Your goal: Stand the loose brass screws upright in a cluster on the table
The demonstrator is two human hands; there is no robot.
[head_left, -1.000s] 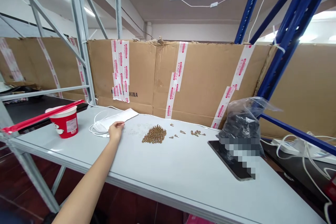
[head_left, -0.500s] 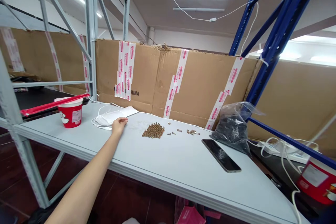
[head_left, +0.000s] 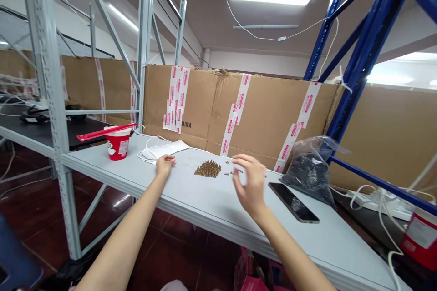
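My left hand (head_left: pixel 165 165) rests at the table's left side, close to a white power strip (head_left: pixel 170 149) with a coiled cable. Its fingers are curled together; anything inside them is too small to make out. My right hand (head_left: pixel 251 183) is raised over the table with its fingers apart, holding nothing that I can see. Between the hands, many small brass-coloured screw-like pieces (head_left: pixel 207 169) stand in a tight cluster. Several loose small metal pieces (head_left: pixel 226 173) lie right of the cluster, and my right hand partly hides them.
A black phone (head_left: pixel 294 203) lies on the grey table (head_left: pixel 205 196) at right. Behind it sits a clear bag (head_left: pixel 307 168) of dark contents. A red-and-white cup (head_left: pixel 118 145) with a red stick-like packet across it stands at left. Cardboard (head_left: pixel 201 100) walls the back.
My right hand has come into view, over the loose pieces. My left hand's fingers look more curled, near the same spot. The view has turned a little to the left.
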